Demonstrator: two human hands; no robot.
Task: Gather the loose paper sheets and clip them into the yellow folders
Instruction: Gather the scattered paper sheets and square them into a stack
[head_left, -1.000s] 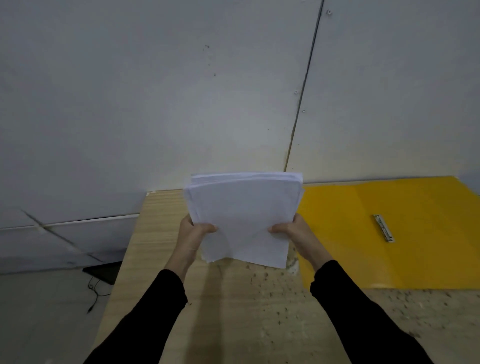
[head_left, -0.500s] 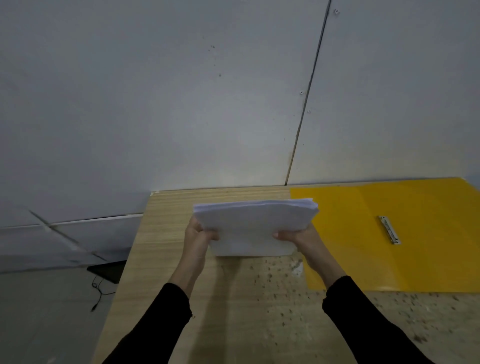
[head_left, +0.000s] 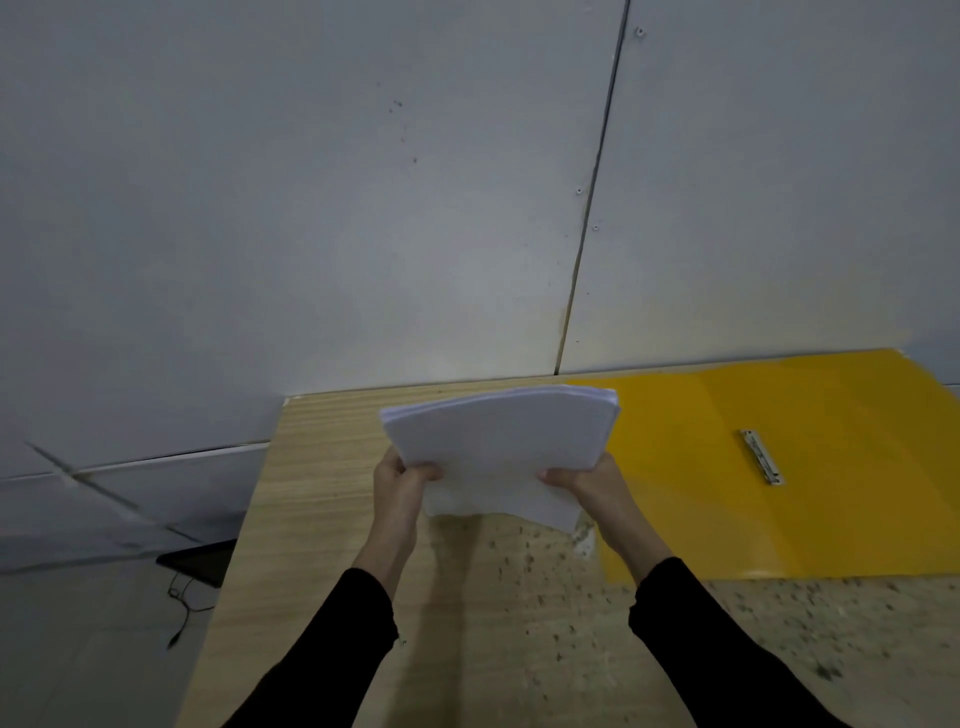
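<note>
Table, left hand and right hand gripping paper stack, now tilted steeper

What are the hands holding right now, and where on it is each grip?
A stack of white paper sheets. The left hand grips its left edge, the right hand its right edge, both toward the near end, thumbs on top.

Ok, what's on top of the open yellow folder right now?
Only its metal clip shows on the yellow folder. The paper stack, gripped by the left hand and right hand, covers the folder's left edge, so anything there cannot be seen.
</note>
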